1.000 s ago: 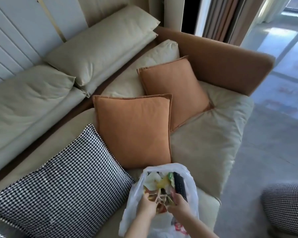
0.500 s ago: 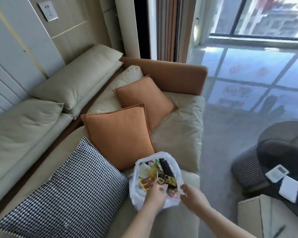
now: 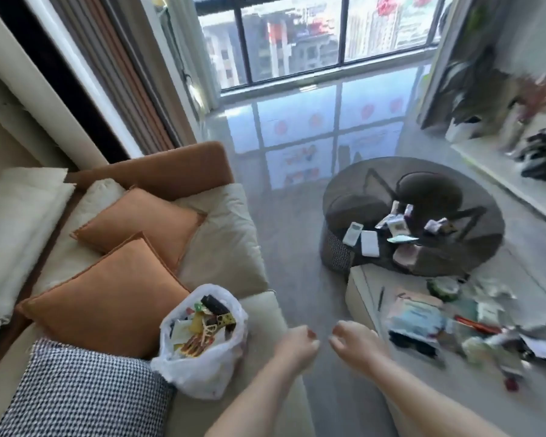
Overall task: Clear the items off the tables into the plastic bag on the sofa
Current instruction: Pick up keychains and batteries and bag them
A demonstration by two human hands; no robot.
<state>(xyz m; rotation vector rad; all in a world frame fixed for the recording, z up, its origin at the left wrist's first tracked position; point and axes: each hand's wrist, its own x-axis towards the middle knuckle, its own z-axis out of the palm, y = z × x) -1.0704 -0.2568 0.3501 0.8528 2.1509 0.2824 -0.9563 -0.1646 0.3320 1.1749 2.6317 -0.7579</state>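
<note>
The white plastic bag (image 3: pixel 202 370) sits open on the sofa seat (image 3: pixel 230 247), stuffed with colourful packets and a dark remote. Both my hands hover to its right, over the sofa's front edge and the floor. My left hand (image 3: pixel 293 345) and my right hand (image 3: pixel 353 345) have loosely curled fingers and hold nothing. The round dark glass table (image 3: pixel 360 181) carries white remotes (image 3: pixel 361 239) and several small packets. The white low table (image 3: pixel 366 285) at the right is littered with a blue mask pack (image 3: pixel 420 320), papers and wrappers, blurred.
Two orange cushions (image 3: pixel 114 298) and a houndstooth cushion (image 3: pixel 76 392) lie on the sofa left of the bag. Grey floor (image 3: pixel 290 247) runs between sofa and tables. A white shelf with plants (image 3: pixel 501 115) lines the right wall; a large window is beyond.
Both hands have come out of the bag and moved right, away from it, holding nothing. The view has swung right, bringing the two tables into sight.
</note>
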